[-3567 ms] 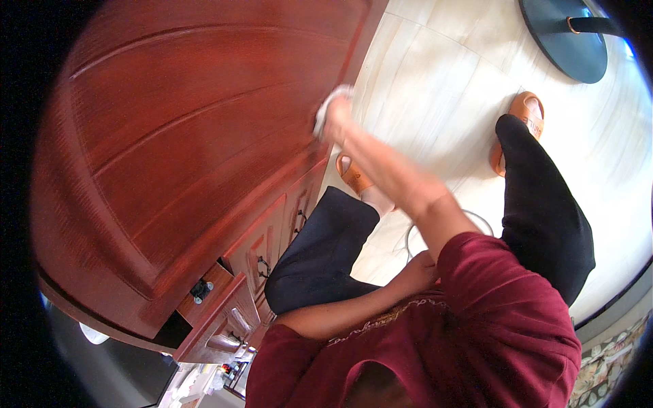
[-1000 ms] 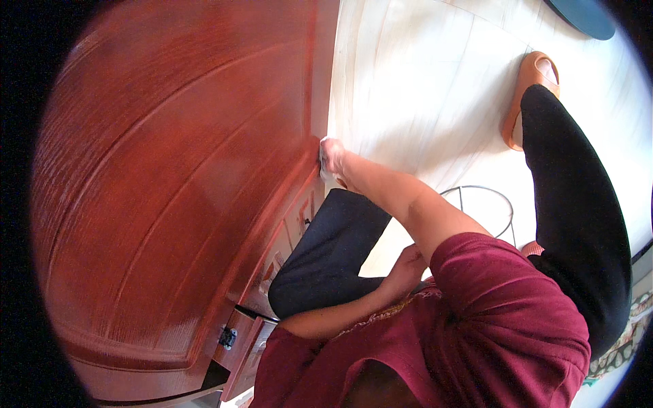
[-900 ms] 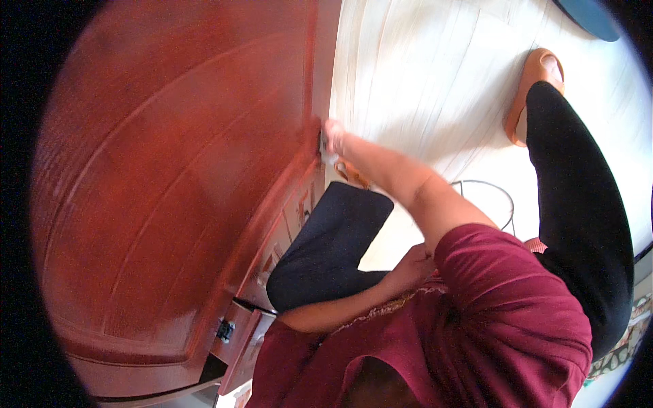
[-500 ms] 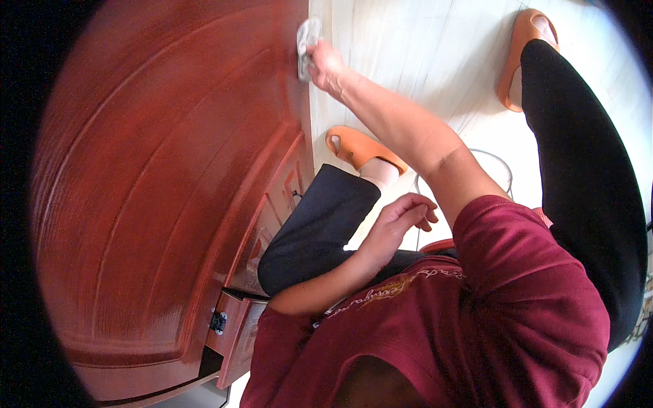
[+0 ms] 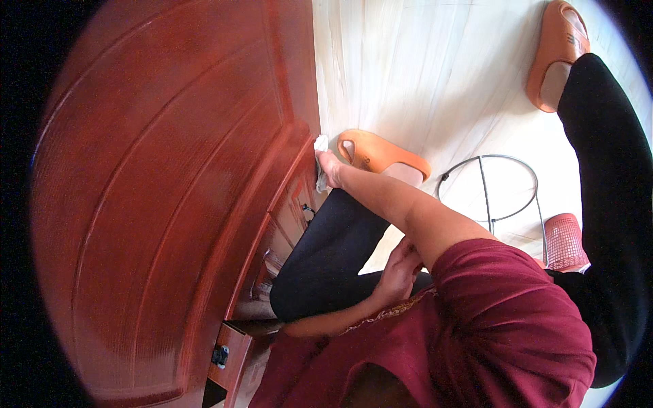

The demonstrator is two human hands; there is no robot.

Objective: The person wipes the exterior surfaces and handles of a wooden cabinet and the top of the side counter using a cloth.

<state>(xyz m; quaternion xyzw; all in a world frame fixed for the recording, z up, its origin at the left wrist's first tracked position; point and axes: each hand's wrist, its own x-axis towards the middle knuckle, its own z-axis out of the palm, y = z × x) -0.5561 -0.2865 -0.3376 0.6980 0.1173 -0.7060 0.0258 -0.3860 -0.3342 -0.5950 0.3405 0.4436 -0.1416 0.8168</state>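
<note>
At desk edge: your right hand (image 5: 329,168) pinches a white cloth (image 5: 320,146) shut against the red wooden desk (image 5: 170,204); press evenly along the corner. Left hand (image 5: 398,270) rests loosely curled, holding nothing.

The person wears a dark red short-sleeved top (image 5: 503,319) with a thin gold embroidered trim (image 5: 388,313) along its edge at about 9 o'clock of the garment. Black close-fitting trousers (image 5: 333,258) cover both legs, the second leg (image 5: 612,204) showing at 3 o'clock. On the feet are orange moulded rubber slippers, one (image 5: 381,153) near centre, the other (image 5: 558,47) at 1 o'clock. Both forearms are bare.
</note>
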